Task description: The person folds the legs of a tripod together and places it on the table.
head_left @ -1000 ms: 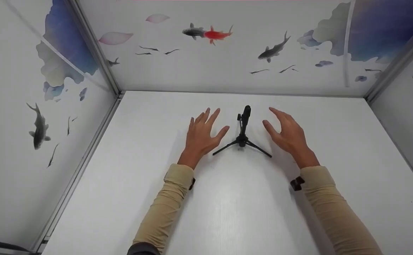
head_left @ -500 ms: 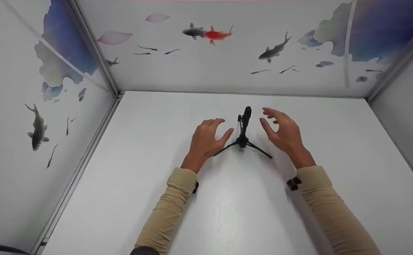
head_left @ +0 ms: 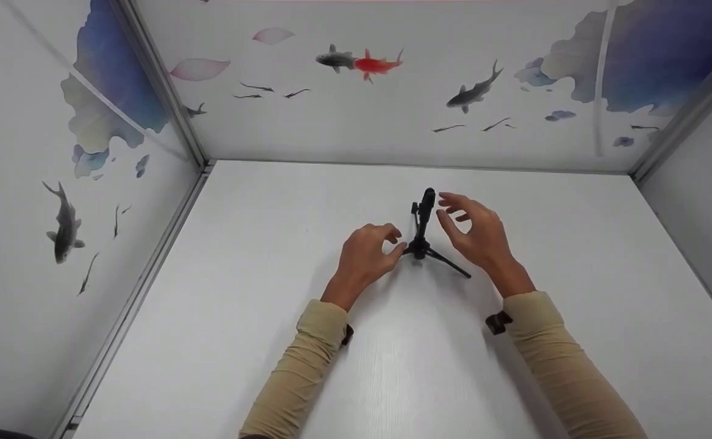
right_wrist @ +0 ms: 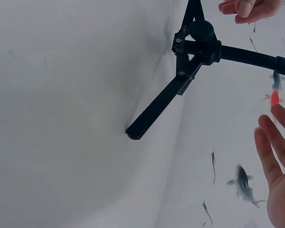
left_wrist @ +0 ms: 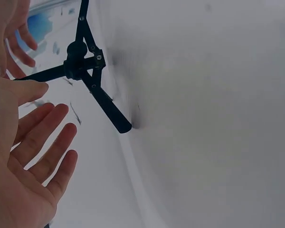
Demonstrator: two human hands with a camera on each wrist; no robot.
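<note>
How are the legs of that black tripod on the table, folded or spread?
Spread: both wrist views show legs of the black tripod angling widely apart from each other.

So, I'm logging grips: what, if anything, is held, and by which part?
Nothing is held: the tabletop tripod stands between the left hand and right hand, gripped by neither.

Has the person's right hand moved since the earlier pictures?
Yes. In the head view, the right hand has moved left, closer to the black tripod, judged against the dark printed fish above it on the back wall.
</note>
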